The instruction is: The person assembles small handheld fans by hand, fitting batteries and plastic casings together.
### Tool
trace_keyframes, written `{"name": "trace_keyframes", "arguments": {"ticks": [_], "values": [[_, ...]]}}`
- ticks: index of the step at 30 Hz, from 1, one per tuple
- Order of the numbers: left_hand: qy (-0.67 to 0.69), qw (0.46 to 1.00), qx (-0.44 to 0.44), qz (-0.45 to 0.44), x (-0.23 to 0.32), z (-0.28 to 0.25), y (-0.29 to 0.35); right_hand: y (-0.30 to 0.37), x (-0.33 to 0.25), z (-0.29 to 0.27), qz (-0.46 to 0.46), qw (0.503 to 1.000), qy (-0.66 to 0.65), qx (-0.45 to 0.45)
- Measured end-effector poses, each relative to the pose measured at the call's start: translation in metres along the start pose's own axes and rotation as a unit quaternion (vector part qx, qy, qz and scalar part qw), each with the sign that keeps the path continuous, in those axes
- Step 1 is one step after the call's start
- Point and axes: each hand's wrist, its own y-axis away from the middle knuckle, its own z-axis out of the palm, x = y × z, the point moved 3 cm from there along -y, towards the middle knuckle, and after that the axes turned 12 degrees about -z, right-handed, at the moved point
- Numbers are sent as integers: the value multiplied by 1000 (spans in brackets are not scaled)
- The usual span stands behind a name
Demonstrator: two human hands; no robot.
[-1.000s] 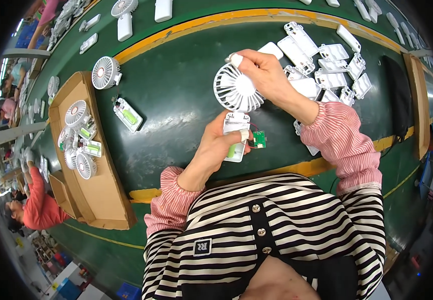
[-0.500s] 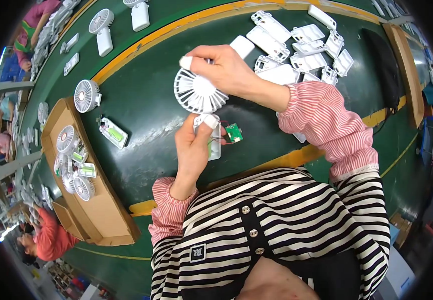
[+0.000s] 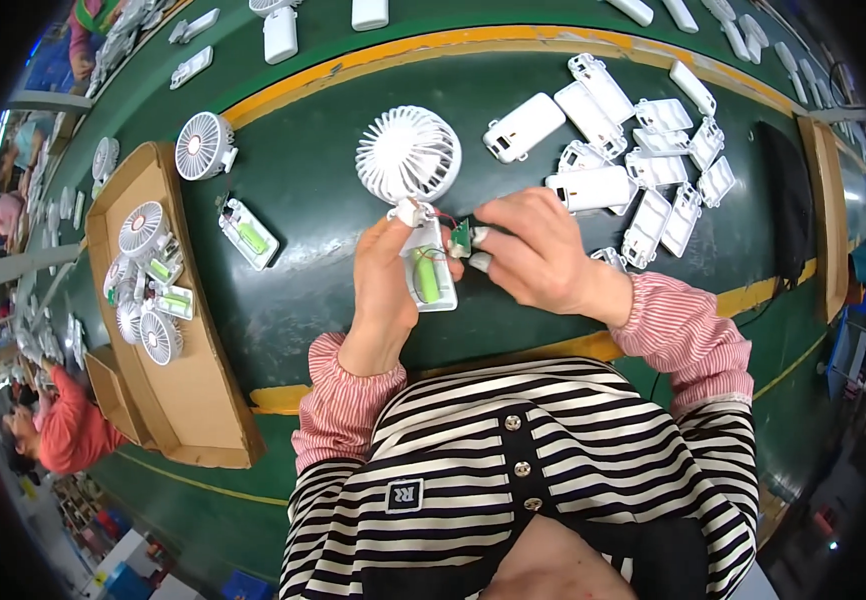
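Note:
My left hand point(image 3: 385, 270) grips a white handheld fan at its neck, where the round caged head point(image 3: 409, 155) joins the open handle shell point(image 3: 439, 290). A green battery point(image 3: 426, 278) lies inside that shell. Between the thumb and fingers of my right hand point(image 3: 541, 250) is a small green circuit board point(image 3: 461, 238), just right of the handle. Thin red and dark wires link the board to the fan. White tips cover some of my fingers.
Several white handle shells point(image 3: 593, 188) lie in a pile at the right. Left of my hands are another opened fan handle point(image 3: 250, 235), a fan head point(image 3: 203, 146) and a cardboard tray point(image 3: 208, 385) with several fans. A dark object point(image 3: 778, 200) lies far right. Other people work at the left.
My right hand has left the fan head, come down to the right, and taken hold of the circuit board. My left hand keeps its grip on the fan.

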Motion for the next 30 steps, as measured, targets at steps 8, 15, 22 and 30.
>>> {"name": "trace_keyframes", "arguments": {"ticks": [8,15,22,30], "values": [[-35,997,-17,-71,-18,8,-2,-19,7,14,-29,999,-28,2],[-82,992,6,-97,-15,5,0,-32,11,12,73,990,-83,-85],[-129,982,17,-135,-17,2,-1,-36,18,13,72,979,-130,-141],[-17,992,-38,-123,-17,-3,0,-24,5,12,-14,999,29,-27]]}}
